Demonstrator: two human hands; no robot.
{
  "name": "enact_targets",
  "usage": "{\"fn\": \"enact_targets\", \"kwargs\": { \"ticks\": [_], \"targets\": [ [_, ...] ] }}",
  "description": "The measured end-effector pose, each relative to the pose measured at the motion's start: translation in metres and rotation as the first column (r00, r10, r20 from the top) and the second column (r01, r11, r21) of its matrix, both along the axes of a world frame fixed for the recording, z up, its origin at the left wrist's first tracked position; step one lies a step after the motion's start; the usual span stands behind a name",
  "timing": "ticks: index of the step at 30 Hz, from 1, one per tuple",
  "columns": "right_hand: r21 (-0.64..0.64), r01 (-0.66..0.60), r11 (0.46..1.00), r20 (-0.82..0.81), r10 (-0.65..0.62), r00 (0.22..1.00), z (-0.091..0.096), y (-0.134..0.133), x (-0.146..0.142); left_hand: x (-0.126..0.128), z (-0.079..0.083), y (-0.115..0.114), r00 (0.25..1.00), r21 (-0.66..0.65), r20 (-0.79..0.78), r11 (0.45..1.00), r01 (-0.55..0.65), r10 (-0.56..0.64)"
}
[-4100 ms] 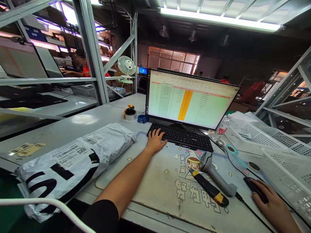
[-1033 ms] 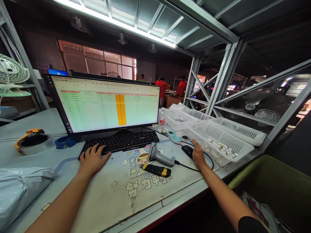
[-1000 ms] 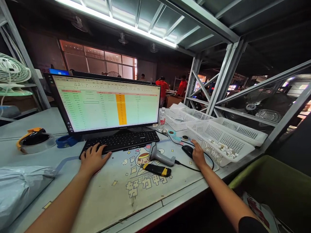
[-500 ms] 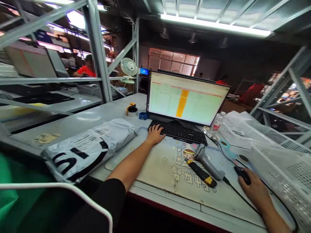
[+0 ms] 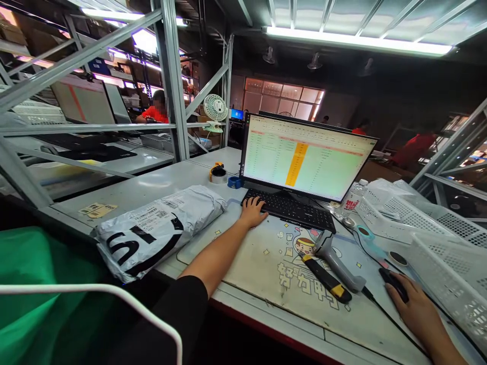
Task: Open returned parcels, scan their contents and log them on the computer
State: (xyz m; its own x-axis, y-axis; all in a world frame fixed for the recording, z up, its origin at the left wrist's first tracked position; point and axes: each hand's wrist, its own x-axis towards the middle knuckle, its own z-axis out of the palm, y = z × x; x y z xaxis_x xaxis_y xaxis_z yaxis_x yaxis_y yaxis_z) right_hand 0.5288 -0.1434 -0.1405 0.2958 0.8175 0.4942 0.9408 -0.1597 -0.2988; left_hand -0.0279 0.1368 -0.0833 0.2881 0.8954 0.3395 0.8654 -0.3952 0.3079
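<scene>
My left hand [image 5: 254, 211] rests with spread fingers on the left end of a black keyboard [image 5: 300, 210]. Behind the keyboard, a monitor [image 5: 274, 157] shows a spreadsheet with an orange column. At the right, my right hand [image 5: 416, 306] is wrapped over a black computer mouse [image 5: 393, 284], its fingers partly hidden. Between my hands, a grey barcode scanner [image 5: 338, 263] and a black-and-yellow utility knife [image 5: 325, 278] lie side by side on a printed desk mat [image 5: 251, 268]. Left of my forearm lies a white plastic mailer parcel [image 5: 160, 233] with black lettering.
Tape in a yellow-and-black dispenser [image 5: 218, 174] and a blue tape cutter [image 5: 234, 182] stand left of the monitor. White perforated baskets [image 5: 449, 268] line the right side, near a bottle [image 5: 352, 197]. A metal frame [image 5: 173, 81] rises at left. People in red are in the background.
The camera view has turned slightly left, so everything sits further right in the picture. My left hand stays on the keyboard and my right hand on the mouse.
</scene>
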Motion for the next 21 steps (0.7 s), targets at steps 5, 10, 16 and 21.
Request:
{"fn": "enact_targets", "kwargs": {
  "ticks": [5,10,16,21],
  "targets": [
    [0.016,-0.028,0.999,0.009,0.028,1.0,-0.004,0.001,0.003,0.0,0.0,0.001,1.0,-0.008,0.002,1.0,0.009,-0.009],
    [-0.043,-0.011,0.999,-0.003,0.011,1.0,-0.006,0.001,0.01,-0.002,0.001,0.0,1.0,-0.015,0.003,1.0,0.016,-0.016],
    [-0.019,-0.012,1.0,-0.001,0.012,1.0,-0.004,0.0,0.005,-0.002,0.003,-0.001,1.0,-0.014,0.0,1.0,0.016,-0.016],
    [0.032,-0.031,0.999,0.03,0.03,0.999,-0.006,-0.001,-0.004,-0.001,0.003,-0.002,1.0,-0.012,-0.009,1.0,0.003,-0.003]
  ]
}}
